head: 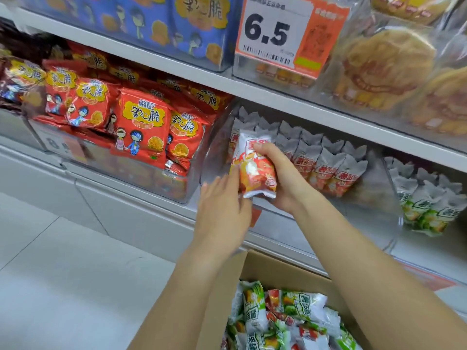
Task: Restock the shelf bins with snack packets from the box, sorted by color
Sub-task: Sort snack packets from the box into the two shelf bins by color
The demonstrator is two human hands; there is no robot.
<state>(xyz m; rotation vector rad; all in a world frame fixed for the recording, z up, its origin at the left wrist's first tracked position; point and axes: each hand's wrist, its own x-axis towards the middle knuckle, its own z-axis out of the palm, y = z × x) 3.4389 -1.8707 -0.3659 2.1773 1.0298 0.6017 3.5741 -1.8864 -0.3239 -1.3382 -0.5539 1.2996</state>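
At centre frame, just in front of the clear bin (217, 157), a red-and-white snack packet (255, 170) sits in the right hand (280, 178). Fingers curl over its upper edge, thumb side hidden behind; the grip closes round the packet's right flank. Left hand (222, 210) at 7 o'clock of the packet, fingers straight and loosely together, tips touching its lower left edge. It holds nothing.

Handling, as judged: a light foil pillow pack, puffy, soft walls, slick film. Contents likely brittle, so a squeeze across the belly risks crushing. Better hold is at the crimped end seams or a loose wrap round the sides, as now.

At 2 to 3 o'clock of the packet, a row of matching red packets (326, 170) stands upright in the same bin, silver tops up. The packet in hand belongs there by colour. Further out at 3 o'clock, green packets (424, 210) fill a separate bin.

At 6 o'clock, the cardboard box (265, 269) lies open, with mixed green and red packets (290, 317) jumbled inside.

At 10 o'clock, larger red crisp bags (141, 127) crowd a neighbouring bin. At 12 o'clock, a price tag (278, 34) reads 6.5 on the upper shelf (177, 69).
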